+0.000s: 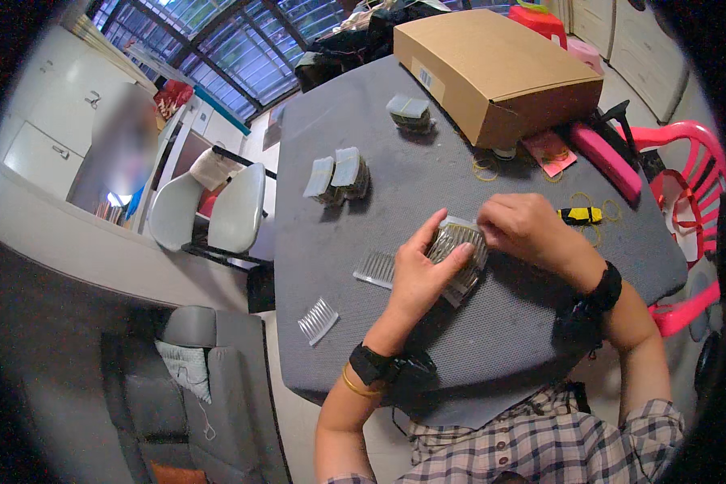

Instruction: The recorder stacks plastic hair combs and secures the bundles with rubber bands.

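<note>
My left hand (415, 274) grips a stack of clear plastic hair combs (462, 242), thumb across the top and fingers around the far side. At the stack's upper right corner, my right hand (518, 230) has its fingers pinched together. Whatever they pinch is too small or hidden to make out. One loose clear comb (373, 269) lies partly behind my left hand. Another single comb (319, 321) rests farther left, near the table's edge. Banded bundles of combs stand beyond my hands: a pair (336, 177) at the left and one (411, 114) near the box.
A large brown cardboard box (492, 73) occupies the far right of the grey table (315, 242). Near it are rubber bands (484, 169), a pink packet (548, 153), a long pink case (607, 161) and a yellow-and-black item (581, 215). A pink chair (686, 141) stands at right.
</note>
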Demonstrator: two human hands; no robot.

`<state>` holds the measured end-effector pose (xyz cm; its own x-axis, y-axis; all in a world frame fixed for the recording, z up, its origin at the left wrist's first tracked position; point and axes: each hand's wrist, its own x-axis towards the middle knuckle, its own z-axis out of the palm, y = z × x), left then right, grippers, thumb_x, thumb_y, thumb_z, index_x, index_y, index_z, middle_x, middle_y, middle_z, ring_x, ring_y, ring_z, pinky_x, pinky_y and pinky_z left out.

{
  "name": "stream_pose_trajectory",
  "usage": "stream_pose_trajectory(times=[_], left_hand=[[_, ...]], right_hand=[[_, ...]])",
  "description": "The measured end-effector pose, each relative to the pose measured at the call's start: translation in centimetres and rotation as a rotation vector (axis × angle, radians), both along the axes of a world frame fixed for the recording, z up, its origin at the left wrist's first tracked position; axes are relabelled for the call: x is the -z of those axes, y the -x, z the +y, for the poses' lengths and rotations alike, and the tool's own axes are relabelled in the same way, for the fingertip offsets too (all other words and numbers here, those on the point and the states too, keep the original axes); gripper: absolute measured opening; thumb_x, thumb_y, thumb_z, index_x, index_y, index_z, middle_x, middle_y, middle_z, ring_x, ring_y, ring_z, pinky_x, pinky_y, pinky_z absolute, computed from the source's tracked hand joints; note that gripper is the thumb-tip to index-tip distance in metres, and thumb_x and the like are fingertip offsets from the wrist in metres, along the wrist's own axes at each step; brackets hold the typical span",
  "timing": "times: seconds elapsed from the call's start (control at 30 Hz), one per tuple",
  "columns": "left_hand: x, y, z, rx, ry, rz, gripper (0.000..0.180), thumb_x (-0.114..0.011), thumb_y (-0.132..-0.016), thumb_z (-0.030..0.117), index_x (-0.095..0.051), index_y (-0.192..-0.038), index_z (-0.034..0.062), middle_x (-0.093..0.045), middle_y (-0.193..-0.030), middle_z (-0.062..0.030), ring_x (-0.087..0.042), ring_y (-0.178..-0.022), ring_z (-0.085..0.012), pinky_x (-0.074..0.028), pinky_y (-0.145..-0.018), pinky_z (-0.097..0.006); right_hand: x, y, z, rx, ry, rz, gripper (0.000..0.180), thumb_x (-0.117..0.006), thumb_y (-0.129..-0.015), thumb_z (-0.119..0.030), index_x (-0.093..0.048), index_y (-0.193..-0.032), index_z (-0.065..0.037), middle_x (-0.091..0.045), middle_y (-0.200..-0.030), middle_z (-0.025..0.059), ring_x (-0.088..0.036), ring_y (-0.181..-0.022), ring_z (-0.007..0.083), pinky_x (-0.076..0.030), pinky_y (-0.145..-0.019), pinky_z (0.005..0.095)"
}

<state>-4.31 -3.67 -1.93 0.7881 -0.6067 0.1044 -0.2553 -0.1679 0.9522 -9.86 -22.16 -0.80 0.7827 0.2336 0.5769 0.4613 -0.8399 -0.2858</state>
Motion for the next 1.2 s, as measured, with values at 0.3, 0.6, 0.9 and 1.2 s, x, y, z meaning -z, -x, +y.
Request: stream_pose_trajectory(times=[0.3, 0.6, 0.9, 1.2], left_hand=[[-0.8, 0.0, 0.0, 0.25, 0.055, -0.176, 0.069, -0.07, -0.066, 0.019, -0.04, -0.127, 0.008, -0.059, -0.091, -0.0116, -0.057, -0.081, -0.0174, -0.044, -0.076, -0.028], [-1.1, 0.1, 0.5, 0.105, 0.207, 0.0, 0.083, -0.068, -0.065, 0.0, -0.024, -0.134, 0.0095, -0.056, -0.1, -0.0094, -0.056, -0.089, -0.0178, -0.044, -0.08, -0.03], [-0.6, -1.4, 0.3, -0.027, 0.616, 0.573, 0.054, -0.054, -0.083, 0.008, -0.025, -0.129, 0.006, -0.044, -0.117, -0.0152, -0.045, -0.107, -0.0203, -0.039, -0.09, -0.033], [0.1, -1.9, 0.5, -0.162, 0.268, -0.046, 0.08, -0.067, -0.072, 0.02, -0.019, -0.135, 0.0086, -0.019, -0.136, -0.0206, -0.02, -0.128, -0.0285, -0.013, -0.104, -0.036]], right_hand=[[-1.6, 0.0, 0.7, 0.035, -0.264, 0.01, 0.01, -0.055, -0.069, -0.01, -0.048, -0.073, -0.004, -0.051, -0.066, 0.0102, -0.055, -0.059, 0.0253, -0.044, -0.053, 0.032], [0.5, -2.0, -2.0, -0.043, -1.591, 0.572, 0.016, -0.048, -0.085, -0.027, -0.048, -0.081, -0.011, -0.049, -0.071, -0.0014, -0.049, -0.062, 0.0079, -0.043, -0.059, 0.0223], [0.9, -2.5, -4.7, 0.075, -1.024, 0.358, 0.018, -0.056, -0.079, -0.015, -0.05, -0.094, -0.007, -0.052, -0.082, 0.0009, -0.05, -0.075, 0.0094, -0.042, -0.068, 0.0234], [-2.0, 0.4, -2.4, 0.031, -0.255, 0.49, 0.042, -0.071, -0.063, -0.018, -0.051, -0.096, -0.003, -0.055, -0.091, 0.0128, -0.054, -0.089, 0.0277, -0.043, -0.077, 0.0345]])
